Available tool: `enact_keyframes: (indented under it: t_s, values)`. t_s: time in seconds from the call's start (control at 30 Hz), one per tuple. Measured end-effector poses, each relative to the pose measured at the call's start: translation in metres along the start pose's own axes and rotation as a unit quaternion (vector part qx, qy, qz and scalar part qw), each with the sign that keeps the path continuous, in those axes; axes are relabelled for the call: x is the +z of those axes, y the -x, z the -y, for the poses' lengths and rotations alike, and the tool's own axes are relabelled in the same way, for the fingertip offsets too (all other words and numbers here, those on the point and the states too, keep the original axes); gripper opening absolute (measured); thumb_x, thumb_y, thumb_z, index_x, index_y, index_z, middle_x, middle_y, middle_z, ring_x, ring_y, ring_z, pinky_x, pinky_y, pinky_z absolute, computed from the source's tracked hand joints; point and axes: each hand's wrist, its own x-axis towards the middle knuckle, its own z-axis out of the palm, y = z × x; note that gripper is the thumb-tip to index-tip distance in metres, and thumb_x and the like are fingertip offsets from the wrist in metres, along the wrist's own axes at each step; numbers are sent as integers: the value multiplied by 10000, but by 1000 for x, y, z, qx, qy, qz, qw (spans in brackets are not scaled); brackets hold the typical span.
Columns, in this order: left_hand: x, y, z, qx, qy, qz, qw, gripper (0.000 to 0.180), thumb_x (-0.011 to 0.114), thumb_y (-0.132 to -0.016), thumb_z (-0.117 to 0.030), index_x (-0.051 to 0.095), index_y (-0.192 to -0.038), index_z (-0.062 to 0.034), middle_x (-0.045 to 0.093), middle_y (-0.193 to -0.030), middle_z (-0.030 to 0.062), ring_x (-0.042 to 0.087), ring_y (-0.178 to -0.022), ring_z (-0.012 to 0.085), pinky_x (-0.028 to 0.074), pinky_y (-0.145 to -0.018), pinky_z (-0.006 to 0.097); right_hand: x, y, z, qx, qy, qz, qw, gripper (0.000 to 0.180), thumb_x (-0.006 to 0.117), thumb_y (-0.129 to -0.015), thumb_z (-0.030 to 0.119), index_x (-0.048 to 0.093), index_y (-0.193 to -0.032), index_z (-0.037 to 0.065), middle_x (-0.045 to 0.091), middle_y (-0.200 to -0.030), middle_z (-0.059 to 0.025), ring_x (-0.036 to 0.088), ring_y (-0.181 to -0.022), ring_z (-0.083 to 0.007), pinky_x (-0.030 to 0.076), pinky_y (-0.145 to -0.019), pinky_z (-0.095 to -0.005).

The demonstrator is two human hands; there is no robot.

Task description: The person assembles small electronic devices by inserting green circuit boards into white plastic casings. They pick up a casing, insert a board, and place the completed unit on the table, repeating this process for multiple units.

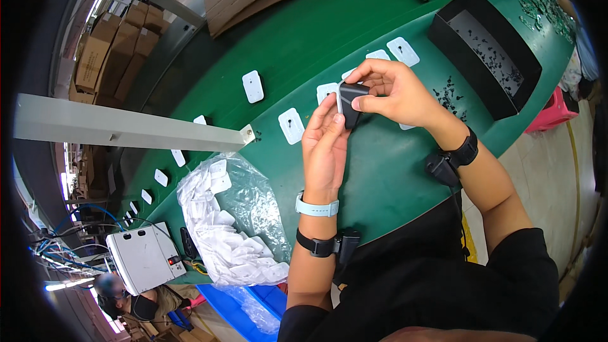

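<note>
Over the green work table, both my hands grip one small black plastic housing with a white cover along its left side. My left hand pinches it from below and the left, the thumb on its lower end. From the upper right, my right hand closes on it with thumb and fingers. What the far side of the housing looks like is hidden. Around my hands lie several white rectangular covers; one white cover left of my left hand carries a small black part, as does another white cover beyond my right hand.
A black bin with small black parts stands at right, beside a loose pile of them. A clear bag of white covers lies at lower left. A metal bar crosses the left. Green circuit pieces lie far right.
</note>
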Motion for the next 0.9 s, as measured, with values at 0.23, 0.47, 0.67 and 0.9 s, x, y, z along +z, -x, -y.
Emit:
enact_keyframes:
  t_s: [0.23,0.47,0.67,0.9]
  values:
    - [-2,1,-1,-1,-25,-3,1000,373,605,-976,-40,559,-1339,33,635,-1273,129,608,-1169,203,467,-1045,376,0,0,-1,-14,23,-3,1000,279,750,-803,8,663,-1065,-25,699,-963,-63,659,-863,-96,523,-777,-238]
    - [-6,1,-1,19,-110,-2,994,360,608,-972,-35,570,-1322,42,634,-1275,151,619,-1160,221,473,-1046,395,-1,3,6,1,4,33,999,293,742,-843,-5,672,-1125,-37,701,-1035,-83,674,-918,-137,549,-856,-288]
    - [1,1,-1,198,-225,-16,954,382,682,-899,49,617,-1275,58,613,-1321,169,580,-1249,267,495,-1041,378,12,2,0,-20,-27,-17,999,313,733,-850,-25,630,-1145,-33,690,-1044,-91,675,-933,-145,558,-864,-299]
    - [7,2,-5,361,-501,-70,784,390,745,-834,34,642,-1209,51,627,-1309,185,631,-1180,278,519,-993,378,20,4,-11,-15,-56,-6,998,392,737,-849,-14,551,-1194,-12,639,-1165,-114,637,-1063,-165,528,-933,-324]
